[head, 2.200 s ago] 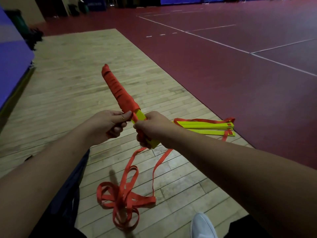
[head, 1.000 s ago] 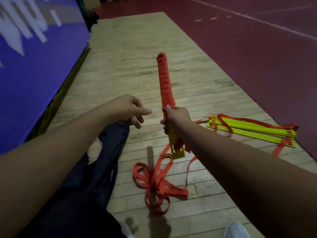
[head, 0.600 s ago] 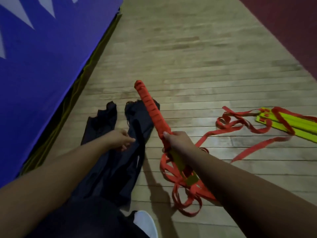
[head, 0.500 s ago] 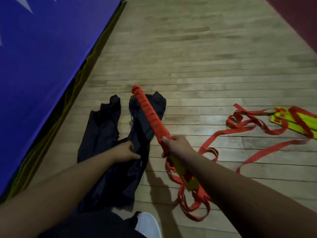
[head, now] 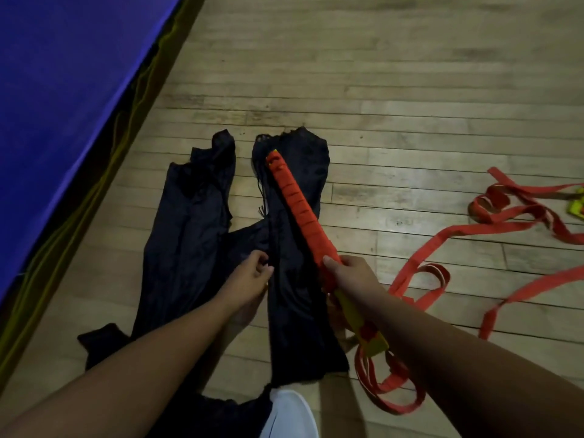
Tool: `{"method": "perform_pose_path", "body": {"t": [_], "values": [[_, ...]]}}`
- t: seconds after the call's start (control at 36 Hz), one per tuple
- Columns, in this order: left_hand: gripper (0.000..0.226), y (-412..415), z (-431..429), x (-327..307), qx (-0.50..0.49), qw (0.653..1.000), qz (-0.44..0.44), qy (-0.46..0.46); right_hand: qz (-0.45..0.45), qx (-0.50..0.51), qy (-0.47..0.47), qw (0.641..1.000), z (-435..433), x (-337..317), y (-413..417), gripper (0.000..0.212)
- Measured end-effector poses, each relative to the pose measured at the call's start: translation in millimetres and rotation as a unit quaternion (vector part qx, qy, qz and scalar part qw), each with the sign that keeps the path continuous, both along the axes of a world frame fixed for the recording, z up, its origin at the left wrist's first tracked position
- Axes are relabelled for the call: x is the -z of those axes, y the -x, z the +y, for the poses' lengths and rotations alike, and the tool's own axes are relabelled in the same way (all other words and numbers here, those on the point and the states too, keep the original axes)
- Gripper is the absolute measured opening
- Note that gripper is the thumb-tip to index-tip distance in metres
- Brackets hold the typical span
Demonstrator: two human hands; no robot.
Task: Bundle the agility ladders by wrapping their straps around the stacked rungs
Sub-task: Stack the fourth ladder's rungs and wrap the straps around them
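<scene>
One wrapped ladder bundle (head: 297, 200) is gripped by the right hand (head: 350, 276), fingers curled round it. The black bag (head: 294, 327) is pinched at its edge by the left hand (head: 249, 275).

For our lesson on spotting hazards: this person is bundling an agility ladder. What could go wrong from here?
Only the right hand grips the bundle, while the left hand pinches the black bag; the bundle's yellow near end is unwrapped, so the wrap may loosen.
Loose strap loops lie beside the white shoe: they could snag or trip.
</scene>
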State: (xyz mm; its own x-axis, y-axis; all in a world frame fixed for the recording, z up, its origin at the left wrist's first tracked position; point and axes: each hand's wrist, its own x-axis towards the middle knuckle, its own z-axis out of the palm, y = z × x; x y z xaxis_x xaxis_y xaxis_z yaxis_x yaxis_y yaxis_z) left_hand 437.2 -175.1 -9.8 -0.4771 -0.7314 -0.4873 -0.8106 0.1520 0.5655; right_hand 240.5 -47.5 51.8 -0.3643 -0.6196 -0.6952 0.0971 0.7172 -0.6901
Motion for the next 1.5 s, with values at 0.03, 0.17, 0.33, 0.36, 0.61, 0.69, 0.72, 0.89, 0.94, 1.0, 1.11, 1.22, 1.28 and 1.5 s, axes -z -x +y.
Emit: {"method": "perform_pose_path", "body": {"t": [0.03,0.17,0.33,0.36,0.61,0.69,0.72,0.89,0.94,1.0,1.11,1.22,1.28,1.5], "values": [[0.034,-3,-1,5,0.007,0.998,-0.029,0.06,0.002,0.001,0.002,1.0,0,2,0,0.03],[0.083,-16,-7,12,-0.015,0.976,-0.211,0.052,-0.003,-0.001,0.003,1.0,1,4,-10,0.028],[0.043,-26,-8,23,0.033,0.983,-0.17,0.054,-0.043,0.019,0.002,0.999,-2,-1,-29,0.029],[0.038,-27,-6,23,0.037,0.983,-0.168,0.058,-0.049,0.02,0.003,0.999,-2,-2,-31,0.029],[0.047,-36,-22,18,0.045,0.974,-0.2,0.1,-0.053,0.024,-0.007,0.998,-2,0,-40,0.035],[0.03,-41,-28,16,0.078,0.967,-0.185,0.155,-0.055,0.019,-0.005,0.998,-2,1,-40,0.035],[0.028,-39,-31,13,0.074,0.969,-0.177,0.158,-0.057,0.017,-0.005,0.998,-2,1,-39,0.035],[0.027,-21,-51,-38,-0.033,0.994,-0.077,0.07,-0.057,0.014,0.004,0.998,-9,-5,-34,0.029],[0.018,-10,-55,-68,-0.065,0.996,-0.013,0.062,-0.058,0.018,0.011,0.998,-13,-8,-31,0.032],[0.014,8,-56,-100,-0.089,0.992,0.059,0.065,-0.064,0.029,0.022,0.997,-16,-16,-28,0.031],[0.016,50,-52,-165,-0.087,0.983,0.156,0.048,-0.108,0.088,0.058,0.989,-24,-44,-26,0.031],[0.016,80,-33,-227,-0.127,0.954,0.271,-0.029,-0.14,0.134,0.101,0.976,-25,-88,-14,0.031],[0.02,88,-20,-256,-0.121,0.941,0.31,-0.059,-0.165,0.153,0.129,0.966,-17,-117,-2,0.033],[0.015,118,51,-372,0.012,0.903,0.415,-0.112,-0.222,0.174,0.233,0.931,46,-220,50,0.05]]}}
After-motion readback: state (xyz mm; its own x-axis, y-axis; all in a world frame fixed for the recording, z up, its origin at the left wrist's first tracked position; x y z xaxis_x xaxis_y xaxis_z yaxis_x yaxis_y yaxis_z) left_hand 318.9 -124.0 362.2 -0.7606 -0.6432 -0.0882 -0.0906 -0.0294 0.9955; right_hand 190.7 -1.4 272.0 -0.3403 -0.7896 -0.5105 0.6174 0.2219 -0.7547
